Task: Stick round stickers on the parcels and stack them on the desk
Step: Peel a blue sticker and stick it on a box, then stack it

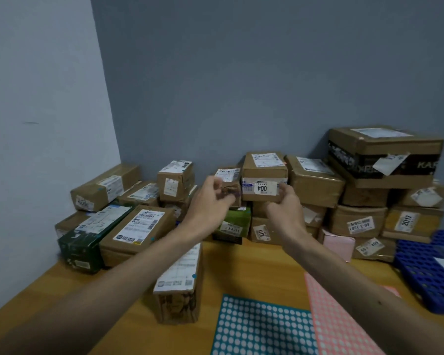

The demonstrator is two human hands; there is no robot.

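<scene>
The right hand [283,201] is gripping the lower corner of the box marked 004 [264,175], at the top of the middle pile. The left hand [213,196] is curling by a smaller box [228,180] alongside; blur is hiding whether it is holding anything. Further out, the left-hand parcels [136,226] and the long parcel [180,283] in front are showing blue dots, so I am judging the job partly done. The teal sticker sheet [262,326] is lying ready on the desk [254,265].
</scene>
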